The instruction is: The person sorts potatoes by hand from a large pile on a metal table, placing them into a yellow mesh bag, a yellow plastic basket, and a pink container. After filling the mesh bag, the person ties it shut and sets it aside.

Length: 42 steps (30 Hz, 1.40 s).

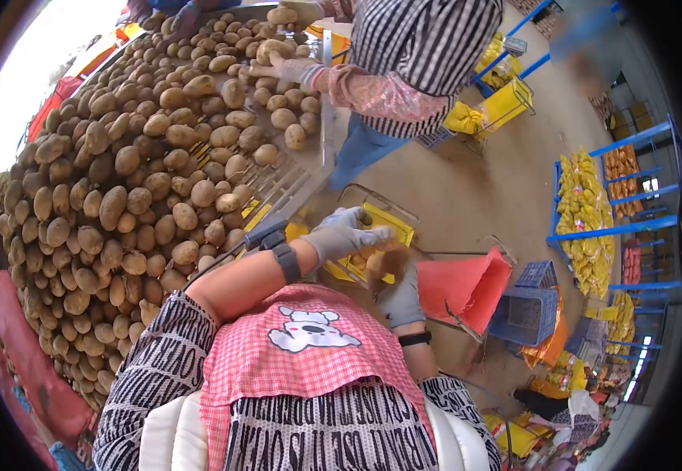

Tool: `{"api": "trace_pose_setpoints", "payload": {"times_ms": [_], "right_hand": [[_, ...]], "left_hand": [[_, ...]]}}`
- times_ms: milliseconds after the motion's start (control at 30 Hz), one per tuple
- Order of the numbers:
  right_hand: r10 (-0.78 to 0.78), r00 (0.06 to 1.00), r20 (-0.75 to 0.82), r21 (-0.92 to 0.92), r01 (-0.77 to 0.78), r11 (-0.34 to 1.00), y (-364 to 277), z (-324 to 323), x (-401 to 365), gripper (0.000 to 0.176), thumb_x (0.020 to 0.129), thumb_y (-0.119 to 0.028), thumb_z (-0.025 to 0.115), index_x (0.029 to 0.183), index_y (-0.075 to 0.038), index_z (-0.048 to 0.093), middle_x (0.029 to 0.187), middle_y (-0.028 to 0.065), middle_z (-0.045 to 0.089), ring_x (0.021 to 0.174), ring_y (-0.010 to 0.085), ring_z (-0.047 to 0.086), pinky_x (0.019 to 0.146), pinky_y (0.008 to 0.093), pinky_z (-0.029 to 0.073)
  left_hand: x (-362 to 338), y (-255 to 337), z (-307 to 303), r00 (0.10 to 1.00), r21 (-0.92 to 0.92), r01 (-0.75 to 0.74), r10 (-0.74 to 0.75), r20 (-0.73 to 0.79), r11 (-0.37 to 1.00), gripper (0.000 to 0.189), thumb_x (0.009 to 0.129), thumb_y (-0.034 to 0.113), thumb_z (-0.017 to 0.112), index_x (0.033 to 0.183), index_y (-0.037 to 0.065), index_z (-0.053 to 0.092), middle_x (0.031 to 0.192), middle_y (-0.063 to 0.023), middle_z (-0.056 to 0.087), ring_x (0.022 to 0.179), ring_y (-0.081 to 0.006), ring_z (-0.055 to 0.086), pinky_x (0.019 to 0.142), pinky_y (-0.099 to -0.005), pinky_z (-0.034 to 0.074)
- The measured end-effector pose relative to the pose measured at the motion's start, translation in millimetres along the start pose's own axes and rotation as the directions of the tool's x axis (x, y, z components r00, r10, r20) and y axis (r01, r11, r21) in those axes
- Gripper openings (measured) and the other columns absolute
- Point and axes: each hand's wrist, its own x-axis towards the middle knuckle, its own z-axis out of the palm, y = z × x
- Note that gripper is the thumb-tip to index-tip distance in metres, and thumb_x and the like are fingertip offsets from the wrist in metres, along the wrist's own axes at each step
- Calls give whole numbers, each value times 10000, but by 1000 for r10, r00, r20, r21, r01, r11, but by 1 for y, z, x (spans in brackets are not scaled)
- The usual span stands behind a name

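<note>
My left hand, in a grey glove, reaches over a yellow bag held open on a metal frame. A potato lies at its fingertips, partly blurred. My right hand, gloved too, is beside it with its fingers round a brown potato. Both hands are close together in front of the pink checked apron. A large heap of potatoes covers the slatted table to the left of my hands.
A co-worker in a striped top handles potatoes across the table. An open red bag stands right of my hands, with blue crates beyond. Yellow sacks fill a blue rack. Another person's gloved hands are at the top left.
</note>
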Motion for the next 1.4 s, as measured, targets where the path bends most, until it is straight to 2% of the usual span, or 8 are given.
{"api": "trace_pose_setpoints", "payload": {"times_ms": [300,400,533,833,1000,1067,1233,1400], "right_hand": [[194,887,418,209,-302,930,11,-2,-29,481,929,-530,644,1134,-96,603,1126,125,668,944,279,659,944,405,542],[271,887,375,478,-435,763,11,-38,-37,390,958,-460,632,1122,-107,604,1068,124,694,901,293,675,845,410,584],[0,991,-135,500,68,863,25,-162,-43,363,939,-453,657,1069,-116,623,962,68,677,820,218,661,640,369,586],[-136,321,-937,239,876,419,34,-345,-150,564,979,-529,495,1322,-85,545,1264,73,593,1183,208,546,894,360,554],[-240,666,-706,262,561,785,11,-281,-60,507,997,-493,498,1279,-78,568,1198,75,639,1107,220,611,821,309,580],[-144,816,-560,300,362,883,-8,-199,-18,478,1006,-478,497,1247,-76,590,1158,70,664,1046,222,646,767,287,586],[150,956,254,-438,-25,899,28,-28,18,417,1041,-411,482,1125,-40,653,993,96,720,865,210,702,684,264,569],[428,785,448,-770,96,630,38,115,41,382,1044,-396,493,1100,-44,631,985,57,678,840,148,636,631,227,491]], "left_hand": [[-25,8,69,964,418,-47,-68,256,907,773,872,259,756,1477,-13,360,1423,-175,434,1292,-245,462,1072,-335,405],[-21,3,51,929,-97,214,-172,328,972,640,926,179,682,1480,32,398,1296,-91,554,1224,-181,522,1035,-333,430],[-27,-30,-1,968,-188,249,-252,10,950,346,1001,286,579,1278,80,597,1208,-40,636,1140,-176,594,994,-354,448],[-67,-71,-40,943,-479,295,-333,6,827,318,997,306,577,1237,100,609,1223,-52,652,1146,-221,613,982,-393,466],[-77,-70,-38,956,-379,218,-276,-104,899,302,1014,267,549,1229,70,626,1241,-79,635,1127,-224,613,978,-374,481],[-84,-86,-52,916,617,-335,400,34,712,338,1025,296,537,1244,51,620,1244,-73,623,1106,-200,615,961,-340,493],[-156,-61,-53,864,-419,12,-221,-453,908,240,1015,213,609,1174,34,624,1139,-7,632,1066,-94,564,957,-268,461],[-197,-74,-48,685,-340,-218,-105,-721,915,225,1034,222,563,1157,41,613,1083,7,615,1017,-78,544,944,-238,438]]}}
